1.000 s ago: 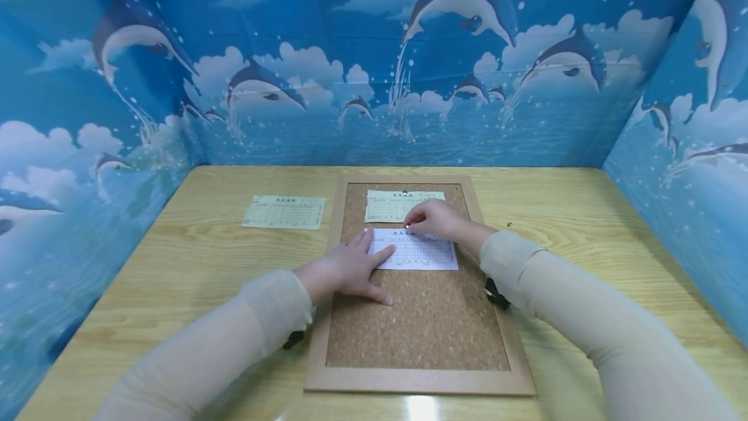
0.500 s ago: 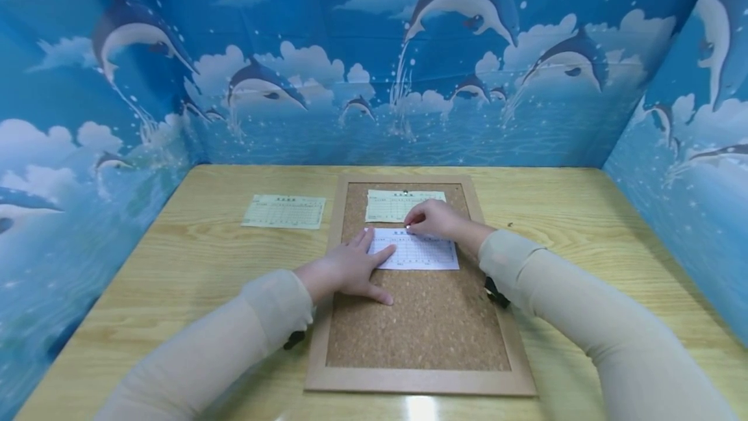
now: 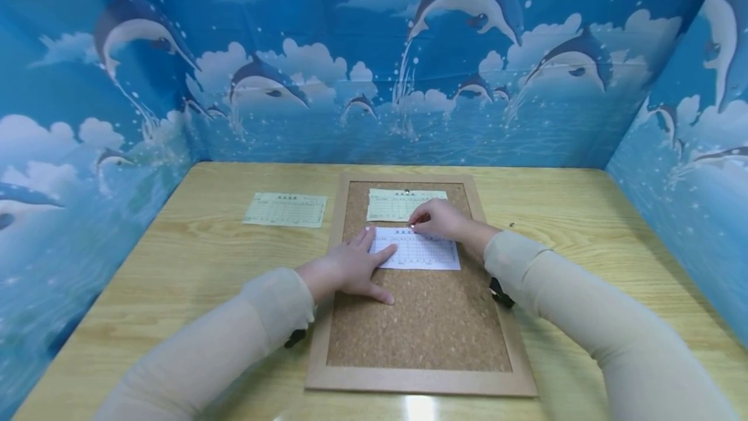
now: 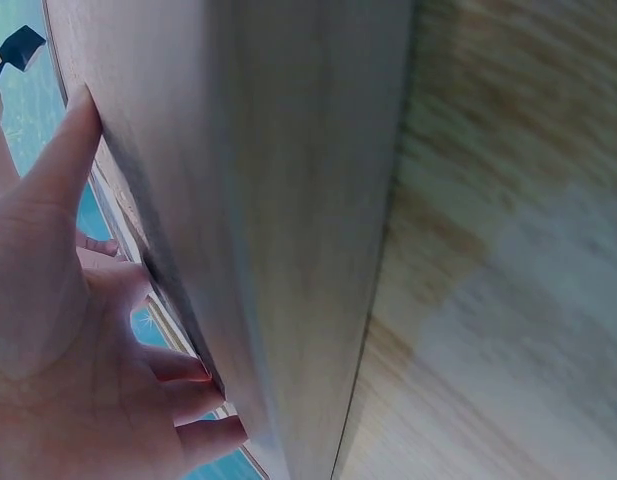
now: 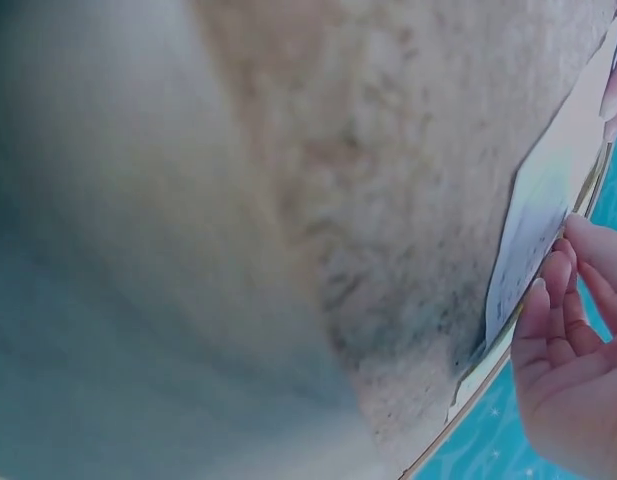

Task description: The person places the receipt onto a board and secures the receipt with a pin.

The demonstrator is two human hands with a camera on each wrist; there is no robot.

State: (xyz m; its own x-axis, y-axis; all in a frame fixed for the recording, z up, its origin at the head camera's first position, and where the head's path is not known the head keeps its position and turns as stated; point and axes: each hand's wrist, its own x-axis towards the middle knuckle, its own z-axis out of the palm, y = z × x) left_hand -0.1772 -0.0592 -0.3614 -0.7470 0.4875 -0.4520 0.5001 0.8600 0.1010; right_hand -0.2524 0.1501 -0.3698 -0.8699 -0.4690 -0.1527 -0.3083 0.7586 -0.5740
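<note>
- Backdrop printed with leaping dolphins, standing beyond both hands and to either side of them.
- Wood-grain table, under the arms and stretching out past the hands.
- Framed corkboard, lying flat beneath both hands, bare cork on the near side of them.
- Left hand, palm down with fingers spread, thumb out over the cork.
- Right hand, thumb and fingers pinched together on a small pin.
- White sheet with a printed grid, between the hands: left fingers rest on its left end, right fingertips meet its top edge.
- Loose green slip, on the table, beyond and left of the left hand.
- Upper green slip, on the cork just beyond the white sheet, one corner behind the right hand.
- Top pin, at that slip's far edge, beyond the right fingertips.
- Small pin, in the right fingertips at the white sheet's top edge.
</note>
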